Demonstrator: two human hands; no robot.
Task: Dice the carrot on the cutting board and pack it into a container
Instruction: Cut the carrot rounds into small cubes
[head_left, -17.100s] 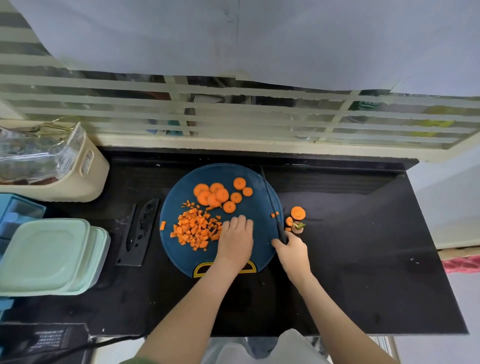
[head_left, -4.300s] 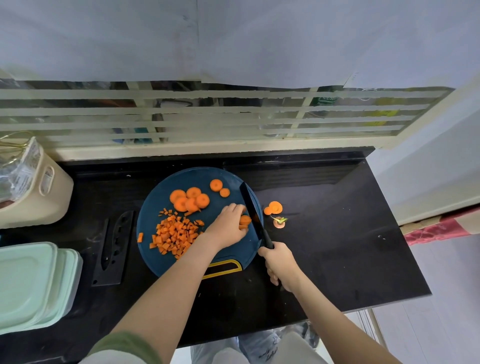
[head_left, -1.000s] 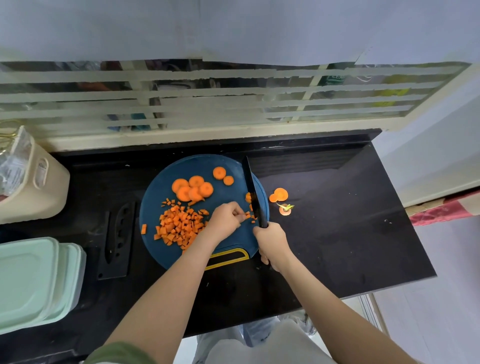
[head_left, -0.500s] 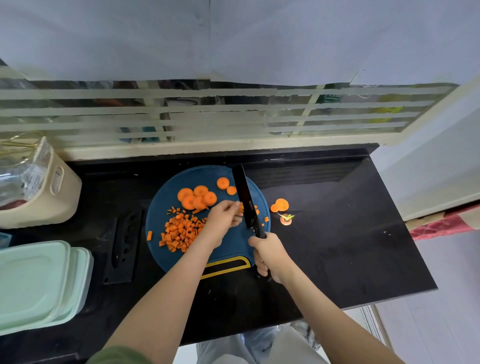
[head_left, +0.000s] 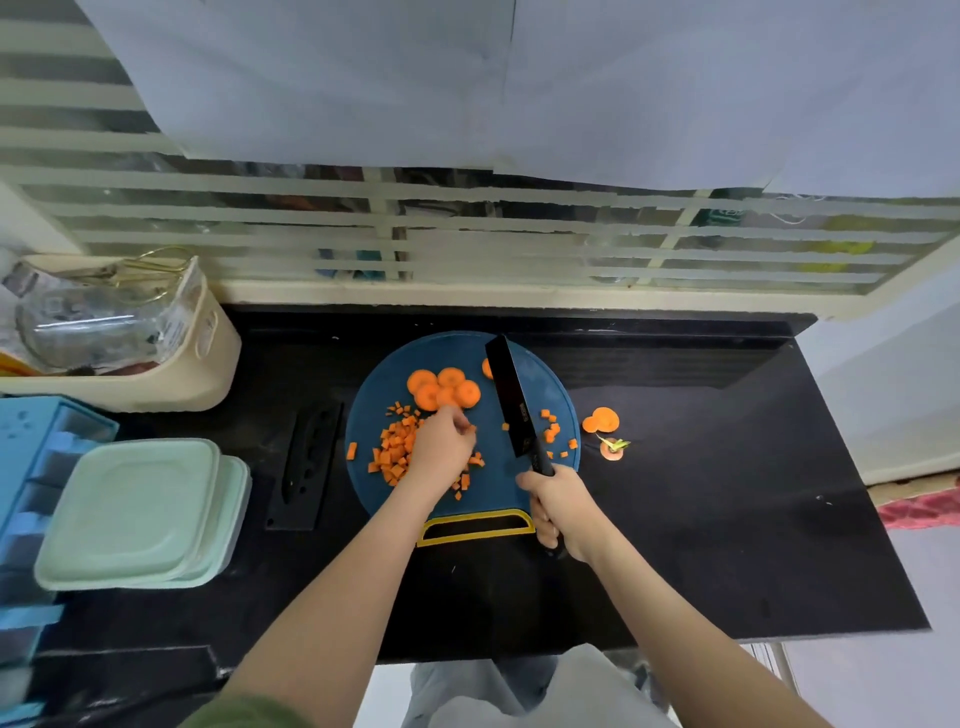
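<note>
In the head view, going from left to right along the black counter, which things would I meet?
Stacked green containers → black knife sheath → pile of diced carrot → knife → carrot slices lying off the board.

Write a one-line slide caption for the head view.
Right hand holds the knife over the cutting board; left hand reaches over diced carrot beside uncut slices.

The cutting board (head_left: 498, 486) sits on the counter (head_left: 727, 493) before me. Dice (head_left: 392, 452) lie on its left, slices (head_left: 441, 387) behind them, my knife (head_left: 511, 400) over its right. Left of it lies a sheath (head_left: 304, 462), then 2 stacked containers (head_left: 135, 509).
</note>
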